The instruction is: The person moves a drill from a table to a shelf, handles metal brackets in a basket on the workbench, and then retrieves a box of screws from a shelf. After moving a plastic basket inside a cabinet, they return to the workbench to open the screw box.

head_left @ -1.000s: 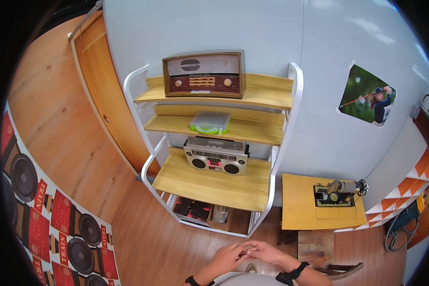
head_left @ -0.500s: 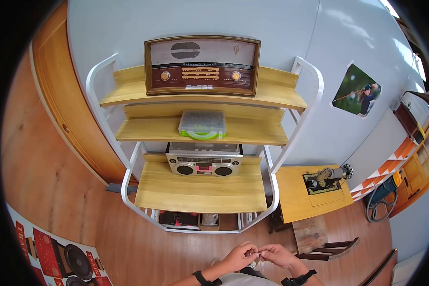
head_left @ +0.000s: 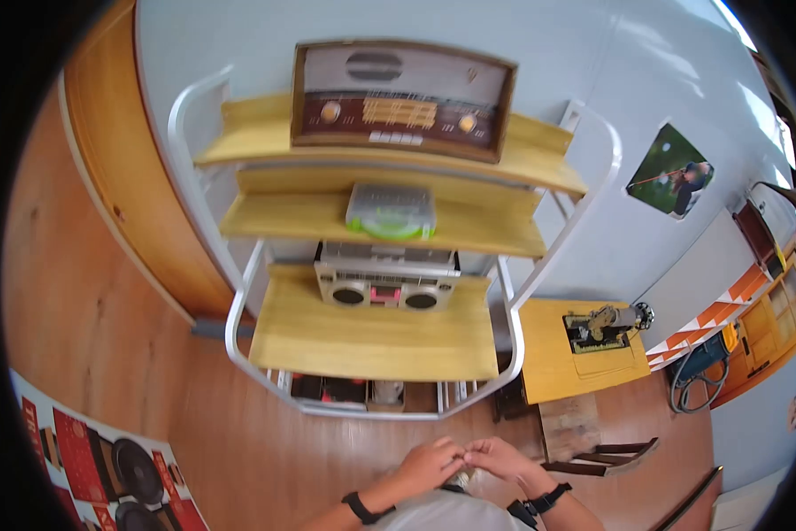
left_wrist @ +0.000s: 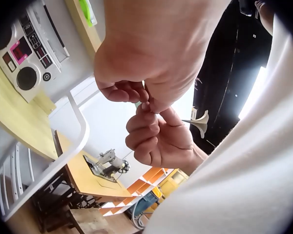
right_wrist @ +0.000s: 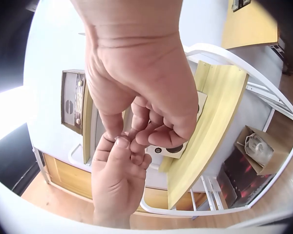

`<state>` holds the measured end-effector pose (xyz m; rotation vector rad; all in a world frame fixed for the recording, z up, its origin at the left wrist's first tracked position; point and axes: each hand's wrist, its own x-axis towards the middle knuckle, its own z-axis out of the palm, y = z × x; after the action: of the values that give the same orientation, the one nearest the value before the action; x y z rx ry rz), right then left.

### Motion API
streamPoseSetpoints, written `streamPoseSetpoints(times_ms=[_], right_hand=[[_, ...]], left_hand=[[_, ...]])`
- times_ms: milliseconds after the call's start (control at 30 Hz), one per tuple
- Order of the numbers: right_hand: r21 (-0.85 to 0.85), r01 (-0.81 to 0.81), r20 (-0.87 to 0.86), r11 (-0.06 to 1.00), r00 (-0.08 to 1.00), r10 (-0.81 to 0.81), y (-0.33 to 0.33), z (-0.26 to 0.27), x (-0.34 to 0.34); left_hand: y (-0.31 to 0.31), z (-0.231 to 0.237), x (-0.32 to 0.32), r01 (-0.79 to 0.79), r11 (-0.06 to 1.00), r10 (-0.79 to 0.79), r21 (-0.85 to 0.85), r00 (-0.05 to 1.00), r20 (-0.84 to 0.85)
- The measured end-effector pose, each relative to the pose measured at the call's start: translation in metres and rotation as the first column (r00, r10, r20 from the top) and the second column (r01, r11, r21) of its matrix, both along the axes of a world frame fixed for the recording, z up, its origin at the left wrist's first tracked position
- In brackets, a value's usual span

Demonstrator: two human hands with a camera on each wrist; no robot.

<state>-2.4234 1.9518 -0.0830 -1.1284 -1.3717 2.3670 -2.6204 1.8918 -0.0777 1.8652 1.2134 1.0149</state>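
Head view, left to right: the boombox point(head_left: 385, 281) stands crosswise near the back edge of the broad shelf point(head_left: 376, 345), ahead of the left hand point(head_left: 431, 466), the nearer, and the right hand point(head_left: 497, 458). Their bent fingertips meet; whether they hold anything cannot be told. Right wrist view shows a carton point(right_wrist: 277, 156) low in the rack point(head_left: 517, 341), unseen from the left wrist.

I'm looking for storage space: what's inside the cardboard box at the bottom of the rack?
The cardboard box holds a whitish bundle, perhaps in plastic. Anything beneath it is covered, so I can't tell.
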Motion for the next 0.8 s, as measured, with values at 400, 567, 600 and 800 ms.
streamPoseSetpoints(times_ms=[400,567,600,800], right_hand=[[0.001,0.069,0.154,0.998,0.986,-0.068,-0.014,-0.014,0.011],[-0.036,0.227,0.173,0.973,0.961,-0.218,-0.028,-0.009,0.027],[-0.033,0.238,0.180,0.971,0.957,-0.228,-0.031,-0.008,0.029],[0.012,0.338,0.182,0.941,0.925,-0.335,-0.049,0.000,0.042]], left_hand=[[-0.067,-0.189,-0.063,-0.164,0.677,0.588,-0.717,0.706,0.394],[-0.045,-0.238,-0.090,-0.202,0.493,0.743,-0.846,0.605,0.288],[-0.032,-0.252,-0.095,-0.249,0.517,0.740,-0.819,0.610,0.282],[0.056,-0.324,-0.126,-0.351,0.460,0.786,-0.816,0.588,0.190]])
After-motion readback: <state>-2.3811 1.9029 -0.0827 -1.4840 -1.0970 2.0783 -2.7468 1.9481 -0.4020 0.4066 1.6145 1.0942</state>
